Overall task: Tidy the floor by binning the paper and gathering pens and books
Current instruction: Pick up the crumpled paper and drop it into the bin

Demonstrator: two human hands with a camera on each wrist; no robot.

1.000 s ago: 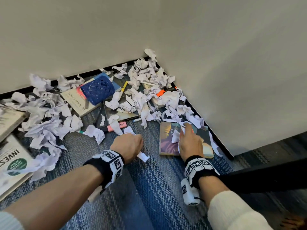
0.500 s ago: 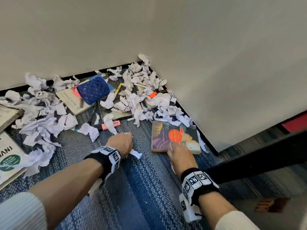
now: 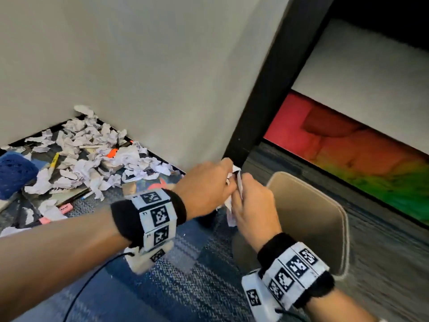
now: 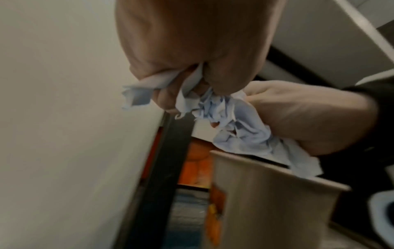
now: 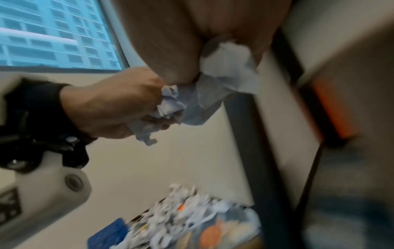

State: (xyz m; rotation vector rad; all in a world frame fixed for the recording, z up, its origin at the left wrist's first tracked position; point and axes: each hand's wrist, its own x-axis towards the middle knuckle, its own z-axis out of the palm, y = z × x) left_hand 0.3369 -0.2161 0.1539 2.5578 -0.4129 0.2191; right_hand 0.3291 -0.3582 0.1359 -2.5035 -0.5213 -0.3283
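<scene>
Carpeted floor (image 3: 190,270) in blue and grey runs into a corner of pale walls, with a black post (image 3: 267,94) standing just beyond the fingers. To the right of and below the fingers stands the beige bin (image 3: 343,228), its open mouth facing up. Well off to the left of the fingers, in the corner, lies the heap of crumpled paper (image 3: 97,156) over several books (image 3: 69,194), with a blue mesh holder (image 3: 14,173), a yellow pen (image 3: 53,162) and pink highlighters (image 3: 63,209) among it.

Both hands meet above the bin's near-left edge. The left hand (image 3: 204,187) has its fingers (image 4: 224,79) curled tight round a paper wad (image 4: 213,104), and the right hand (image 3: 253,203) clenches its own wad (image 5: 226,67), the two bundles touching between them.

Loose tails hang from both fists, and the hands appear to sit over the rim rather than the middle of the opening. If released here, scraps could catch on the rim or drop outside onto the carpet; motion blur suggests speed, which raises that chance.

Writing on the highlighter label and book covers is too small and blurred to read; the wristbands carry only black-and-white square markers.
</scene>
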